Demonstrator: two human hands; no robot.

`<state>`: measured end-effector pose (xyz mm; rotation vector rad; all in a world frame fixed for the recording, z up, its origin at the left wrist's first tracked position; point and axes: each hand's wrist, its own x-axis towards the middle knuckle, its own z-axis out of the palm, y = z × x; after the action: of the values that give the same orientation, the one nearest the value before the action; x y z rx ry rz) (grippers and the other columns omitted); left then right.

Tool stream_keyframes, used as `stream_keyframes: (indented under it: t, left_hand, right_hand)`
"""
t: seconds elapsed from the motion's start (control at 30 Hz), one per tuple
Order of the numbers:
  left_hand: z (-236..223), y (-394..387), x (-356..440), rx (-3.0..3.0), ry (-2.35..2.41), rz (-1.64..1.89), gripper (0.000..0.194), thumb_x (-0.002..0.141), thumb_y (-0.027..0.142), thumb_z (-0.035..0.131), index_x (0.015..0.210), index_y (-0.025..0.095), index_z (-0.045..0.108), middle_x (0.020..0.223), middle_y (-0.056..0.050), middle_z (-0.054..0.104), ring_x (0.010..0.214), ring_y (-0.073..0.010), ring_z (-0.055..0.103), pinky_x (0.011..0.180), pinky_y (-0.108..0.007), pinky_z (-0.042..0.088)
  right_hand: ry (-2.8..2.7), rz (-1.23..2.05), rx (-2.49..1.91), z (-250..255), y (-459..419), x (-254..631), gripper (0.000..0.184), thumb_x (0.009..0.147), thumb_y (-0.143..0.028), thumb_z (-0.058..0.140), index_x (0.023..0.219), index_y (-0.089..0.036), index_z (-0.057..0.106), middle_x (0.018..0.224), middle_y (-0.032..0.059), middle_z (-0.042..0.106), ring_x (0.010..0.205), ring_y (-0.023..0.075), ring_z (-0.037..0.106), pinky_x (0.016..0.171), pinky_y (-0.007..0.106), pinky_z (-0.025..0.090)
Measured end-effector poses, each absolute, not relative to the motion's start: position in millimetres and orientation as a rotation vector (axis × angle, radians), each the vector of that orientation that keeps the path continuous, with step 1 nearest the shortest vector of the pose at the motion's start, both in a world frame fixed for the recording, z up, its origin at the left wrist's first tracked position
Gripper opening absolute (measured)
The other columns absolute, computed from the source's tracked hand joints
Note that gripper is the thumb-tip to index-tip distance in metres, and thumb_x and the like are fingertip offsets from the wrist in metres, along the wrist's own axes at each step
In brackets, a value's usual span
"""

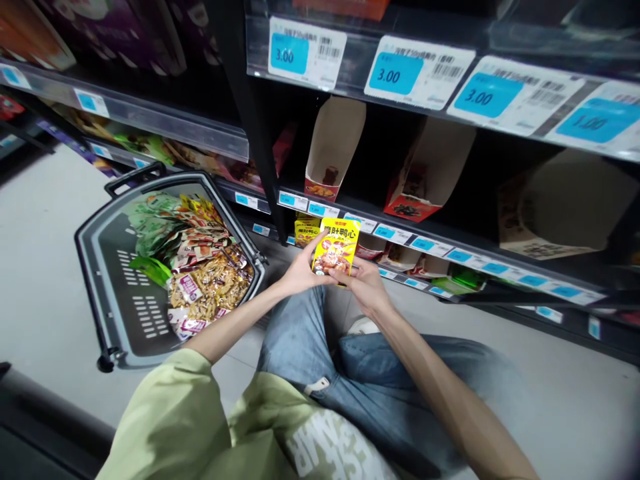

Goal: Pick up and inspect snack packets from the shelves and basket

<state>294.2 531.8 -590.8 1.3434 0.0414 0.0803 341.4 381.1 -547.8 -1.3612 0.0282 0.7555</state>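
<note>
A yellow snack packet (336,248) with a food picture and dark lettering is held up in front of the lower shelf. My left hand (303,269) grips its left edge, thumb along the side. My right hand (367,285) pinches its lower right corner. Behind the packet, similar yellow packets (307,230) stand in a box on the bottom shelf. On the floor to my left, a grey shopping basket (131,293) holds many packaged snacks, among them green packs (151,217) and clear bags of brown food (213,283).
Shelves with price tags (395,72) rise close in front of me. Open cardboard boxes, one white inside (336,143) and one red-fronted (413,207), stand on the middle shelf. My bent knees, in jeans (300,333), lie beneath my hands. Grey floor (37,267) shows at left.
</note>
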Motion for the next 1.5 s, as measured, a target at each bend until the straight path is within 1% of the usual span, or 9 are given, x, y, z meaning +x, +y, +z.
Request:
stream_keyframes:
  t: [0.23, 0.5, 0.63, 0.77, 0.9, 1.0, 1.17, 1.37, 1.5]
  left_hand:
    - [-590.4, 533.9, 294.3, 1.411, 0.029, 0.132, 0.114, 0.057, 0.028, 0.089, 0.152, 0.027, 0.026, 0.159, -0.014, 0.024, 0.138, -0.0351, 0.039, 0.11, -0.042, 0.041]
    - [-593.7, 535.0, 294.3, 1.436, 0.019, 0.157, 0.113, 0.058, 0.03, 0.088, 0.152, 0.027, 0.025, 0.159, -0.012, 0.023, 0.139, -0.0337, 0.038, 0.113, -0.044, 0.037]
    - [-594.3, 535.8, 294.4, 1.443, 0.03, 0.164, 0.113, 0.059, 0.029, 0.088, 0.152, 0.027, 0.024, 0.158, -0.013, 0.028, 0.138, -0.0334, 0.039, 0.114, -0.045, 0.035]
    - [-594.7, 534.1, 294.0, 1.41, 0.06, 0.138, 0.111, 0.061, 0.03, 0.087, 0.153, 0.026, 0.023, 0.153, -0.014, 0.036, 0.134, -0.0333, 0.044, 0.113, -0.047, 0.037]
    - [-594.9, 530.7, 293.6, 1.379, 0.079, 0.123, 0.112, 0.062, 0.032, 0.086, 0.153, 0.027, 0.021, 0.15, -0.014, 0.041, 0.132, -0.0338, 0.047, 0.113, -0.049, 0.037]
    - [-594.4, 529.6, 293.2, 1.386, 0.088, 0.14, 0.113, 0.061, 0.032, 0.087, 0.153, 0.028, 0.022, 0.151, -0.012, 0.04, 0.135, -0.0337, 0.043, 0.115, -0.049, 0.033]
    - [-592.9, 530.7, 292.4, 1.37, 0.067, 0.141, 0.104, 0.068, 0.034, 0.083, 0.153, 0.029, 0.023, 0.153, -0.011, 0.037, 0.133, -0.0324, 0.047, 0.113, -0.049, 0.037]
    - [-592.9, 533.9, 292.4, 1.285, 0.052, 0.061, 0.096, 0.076, 0.041, 0.075, 0.153, 0.03, 0.019, 0.148, -0.011, 0.046, 0.125, -0.0314, 0.055, 0.106, -0.049, 0.045]
    - [-593.4, 534.9, 292.6, 1.256, 0.05, 0.038, 0.094, 0.078, 0.044, 0.073, 0.153, 0.032, 0.018, 0.145, -0.01, 0.05, 0.12, -0.0311, 0.059, 0.105, -0.049, 0.046]
  right_hand:
    - [-0.014, 0.777, -1.382, -550.0, 380.3, 342.7, 0.052, 0.051, -0.038, 0.09, 0.096, -0.02, 0.072, 0.084, 0.0046, 0.077, 0.069, 0.0205, 0.07, 0.07, 0.037, 0.058]
    - [-0.029, 0.797, -1.38, -550.2, 382.4, 343.5, 0.046, 0.052, -0.04, 0.089, 0.091, -0.02, 0.074, 0.085, 0.0046, 0.077, 0.075, 0.0227, 0.072, 0.074, 0.039, 0.058]
    - [-0.044, 0.798, -1.377, -548.2, 383.0, 345.1, 0.047, 0.053, -0.04, 0.088, 0.093, -0.021, 0.075, 0.087, 0.0045, 0.077, 0.079, 0.0229, 0.071, 0.077, 0.038, 0.057]
    - [0.042, 0.859, -1.335, -548.2, 381.4, 347.1, 0.043, 0.061, -0.039, 0.085, 0.099, -0.023, 0.074, 0.099, 0.0043, 0.076, 0.085, 0.0191, 0.07, 0.08, 0.034, 0.056]
    - [0.112, 0.847, -1.325, -550.8, 381.1, 346.9, 0.038, 0.063, -0.04, 0.084, 0.095, -0.023, 0.074, 0.102, 0.0043, 0.075, 0.083, 0.0169, 0.069, 0.078, 0.032, 0.056]
    - [0.095, 0.82, -1.334, -552.8, 381.9, 345.8, 0.04, 0.062, -0.041, 0.084, 0.095, -0.022, 0.073, 0.098, 0.0046, 0.076, 0.081, 0.0177, 0.07, 0.078, 0.033, 0.056]
    - [0.07, 0.8, -1.318, -553.8, 381.5, 344.8, 0.04, 0.062, -0.04, 0.085, 0.096, -0.021, 0.074, 0.095, 0.0049, 0.077, 0.083, 0.0197, 0.071, 0.08, 0.035, 0.056]
    - [0.069, 0.8, -1.337, -554.5, 379.2, 344.3, 0.046, 0.062, -0.042, 0.085, 0.102, -0.023, 0.074, 0.098, 0.0054, 0.077, 0.089, 0.0232, 0.071, 0.081, 0.036, 0.055]
    - [0.068, 0.79, -1.302, -555.1, 379.8, 343.4, 0.046, 0.061, -0.041, 0.085, 0.101, -0.021, 0.074, 0.1, 0.0066, 0.076, 0.093, 0.0239, 0.071, 0.085, 0.037, 0.054]
